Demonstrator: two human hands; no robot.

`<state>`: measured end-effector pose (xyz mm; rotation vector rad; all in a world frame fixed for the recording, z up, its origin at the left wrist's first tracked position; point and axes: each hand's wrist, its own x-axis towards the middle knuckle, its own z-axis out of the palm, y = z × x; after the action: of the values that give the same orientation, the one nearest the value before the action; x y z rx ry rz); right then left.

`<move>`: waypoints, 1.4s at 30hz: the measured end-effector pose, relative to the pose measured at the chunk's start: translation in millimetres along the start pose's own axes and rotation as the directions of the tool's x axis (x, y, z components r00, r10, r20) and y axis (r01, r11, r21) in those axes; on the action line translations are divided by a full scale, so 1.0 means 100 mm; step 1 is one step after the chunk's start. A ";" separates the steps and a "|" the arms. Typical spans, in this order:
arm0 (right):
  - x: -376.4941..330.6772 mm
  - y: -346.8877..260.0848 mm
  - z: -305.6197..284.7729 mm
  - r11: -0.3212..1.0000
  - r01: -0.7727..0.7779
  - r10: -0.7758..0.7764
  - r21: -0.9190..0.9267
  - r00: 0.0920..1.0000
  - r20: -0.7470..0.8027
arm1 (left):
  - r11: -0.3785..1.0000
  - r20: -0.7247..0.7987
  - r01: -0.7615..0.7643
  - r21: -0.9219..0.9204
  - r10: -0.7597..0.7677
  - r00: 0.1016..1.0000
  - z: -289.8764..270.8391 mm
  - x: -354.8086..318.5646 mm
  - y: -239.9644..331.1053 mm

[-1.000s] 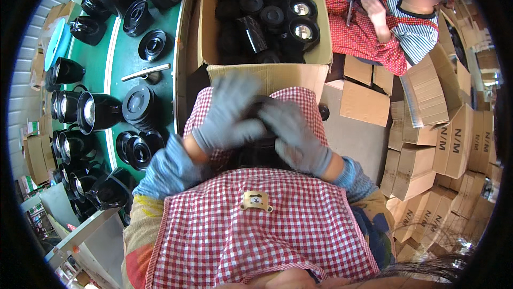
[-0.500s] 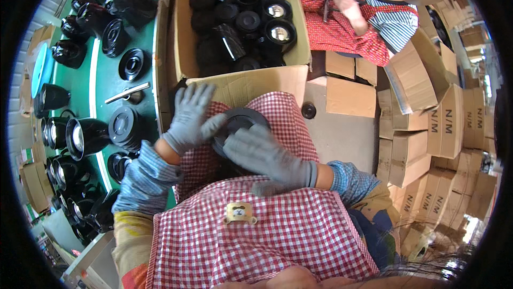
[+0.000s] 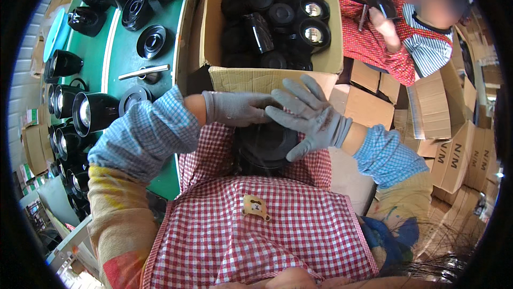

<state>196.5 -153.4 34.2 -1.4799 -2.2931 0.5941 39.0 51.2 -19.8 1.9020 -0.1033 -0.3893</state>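
Observation:
A black round part [image 3: 265, 144] with a flat disc-like face rests in my lap, between my knees. My left hand [image 3: 240, 108], in a grey glove, lies across its far edge, fingers stretched out to the right. Spread fingers and a raised thumb show on my right hand [image 3: 312, 118], also gloved in grey, over the part's far right side. The fingertips of both hands meet or overlap there; whether they touch the part is unclear. The lower portion of the part is hidden in the lap.
Beyond my knees stands an open cardboard box [image 3: 272, 78] full of black parts. The green workbench [image 3: 160, 171] at left carries black housings [image 3: 96, 113], a round black ring [image 3: 153, 42] and a metal bar [image 3: 143, 72]. A co-worker [image 3: 374, 37] sits at far right holding a black housing, near stacked cartons [image 3: 454, 166].
My left hand has swung right over the far edge of the black part. The right hand has moved forward and right, fingers spread. The view has shifted, and the co-worker's housing is raised.

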 end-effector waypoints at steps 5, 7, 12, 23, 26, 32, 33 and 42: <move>0.69 -0.72 0.34 0.981 0.186 -0.193 -0.053 0.962 -0.194 | 0.836 0.134 0.170 0.522 -0.278 0.951 0.01 0.59 0.65; 0.61 -0.73 0.31 0.984 0.156 -0.175 -0.090 0.946 -0.272 | 0.872 0.089 0.191 0.452 -0.257 0.962 0.03 0.55 0.64; 0.13 0.02 0.35 0.995 0.092 -0.091 0.033 0.996 -0.015 | 0.957 -0.238 -0.196 0.213 0.245 0.940 0.30 0.14 0.42; 0.30 -0.08 0.27 0.921 0.391 -0.379 0.001 0.893 -0.241 | 0.996 0.010 -0.053 0.077 0.052 0.999 0.05 0.08 0.39; 0.27 -0.09 0.25 0.932 0.316 -0.309 0.178 0.949 -0.067 | 0.885 0.014 0.220 -0.410 -0.236 0.972 0.21 0.12 0.23; 0.56 -0.80 0.41 0.989 0.099 -0.126 -0.109 0.951 -0.283 | 0.855 0.247 0.041 0.517 -0.194 0.949 0.10 0.65 0.70; 0.52 -0.69 0.38 0.976 0.213 -0.214 -0.038 0.924 -0.316 | 0.878 0.191 0.078 0.472 -0.189 0.963 0.10 0.60 0.70; 0.39 -0.30 0.35 0.924 0.379 -0.360 0.057 0.910 -0.205 | 0.958 0.151 0.269 -0.101 -0.253 0.956 0.09 0.34 0.53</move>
<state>140.4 -134.6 22.0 -0.9717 -2.2742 0.4233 74.5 14.7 19.1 1.7721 0.0813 -0.6917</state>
